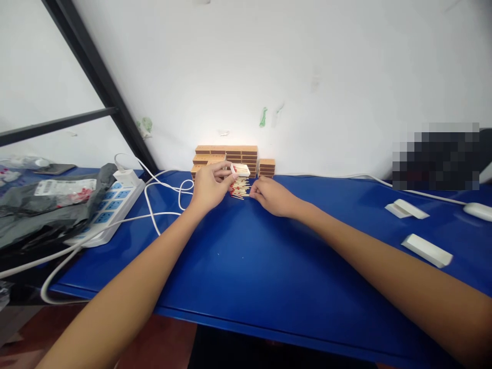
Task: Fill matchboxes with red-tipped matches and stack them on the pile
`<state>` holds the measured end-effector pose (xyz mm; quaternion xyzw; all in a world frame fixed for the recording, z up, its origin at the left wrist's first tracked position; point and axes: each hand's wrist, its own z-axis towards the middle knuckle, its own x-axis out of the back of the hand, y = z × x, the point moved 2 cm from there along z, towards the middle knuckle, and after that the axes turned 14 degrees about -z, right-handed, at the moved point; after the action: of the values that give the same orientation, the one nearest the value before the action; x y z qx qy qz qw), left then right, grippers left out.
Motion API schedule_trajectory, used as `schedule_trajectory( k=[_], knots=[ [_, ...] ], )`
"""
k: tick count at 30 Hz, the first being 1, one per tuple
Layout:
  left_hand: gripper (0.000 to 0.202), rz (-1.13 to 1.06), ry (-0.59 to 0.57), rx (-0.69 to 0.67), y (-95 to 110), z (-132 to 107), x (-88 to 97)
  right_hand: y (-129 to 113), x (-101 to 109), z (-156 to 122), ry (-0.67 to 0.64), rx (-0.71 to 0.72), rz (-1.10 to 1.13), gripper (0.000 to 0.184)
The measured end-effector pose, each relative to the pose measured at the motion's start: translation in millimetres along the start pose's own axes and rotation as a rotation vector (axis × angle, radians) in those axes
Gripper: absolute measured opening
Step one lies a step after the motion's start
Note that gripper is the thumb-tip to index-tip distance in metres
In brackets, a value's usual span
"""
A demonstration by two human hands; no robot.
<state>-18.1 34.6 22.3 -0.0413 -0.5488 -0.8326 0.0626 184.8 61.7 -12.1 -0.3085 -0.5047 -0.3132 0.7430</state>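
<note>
My left hand (211, 187) is closed around the edge of a small white matchbox tray (242, 173), which is tilted and has several matches lying in it. Right below the tray is a loose pile of red-tipped matches (240, 188) on the blue table (246, 271). At the right end of this pile, my right hand (272, 196) has its fingers bent together in a pinch close to the bare match ends. Whatever is between those fingertips is hidden. Behind both hands, brown matchboxes (242, 151) stand in stacks against the wall, with a shorter stack (267, 166) to their right.
White empty trays (407, 209) and another white piece (427, 250) lie on the right. A white power strip (115, 205) with looping cables and a grey plastic bag (49, 205) occupy the left. A cable (346, 176) runs along the wall to a white device (478, 210).
</note>
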Motion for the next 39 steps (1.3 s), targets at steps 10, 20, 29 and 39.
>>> schedule_trajectory(
  k=[10,20,29,39],
  knots=[
    [0.036,0.041,-0.048,-0.024,-6,-1,-1.5,22,51,7,-0.058,-0.013,0.112,0.018],
    [0.039,-0.089,-0.115,0.047,-3,-7,-10.9,9,43,6,0.187,-0.033,0.13,0.01],
    [0.044,-0.095,-0.115,0.061,-4,-5,-8.9,10,50,4,0.178,-0.001,0.141,0.007],
    [0.037,-0.057,-0.057,-0.023,-1,-2,-3.5,2,42,2,0.384,-0.099,0.203,0.009]
  ],
)
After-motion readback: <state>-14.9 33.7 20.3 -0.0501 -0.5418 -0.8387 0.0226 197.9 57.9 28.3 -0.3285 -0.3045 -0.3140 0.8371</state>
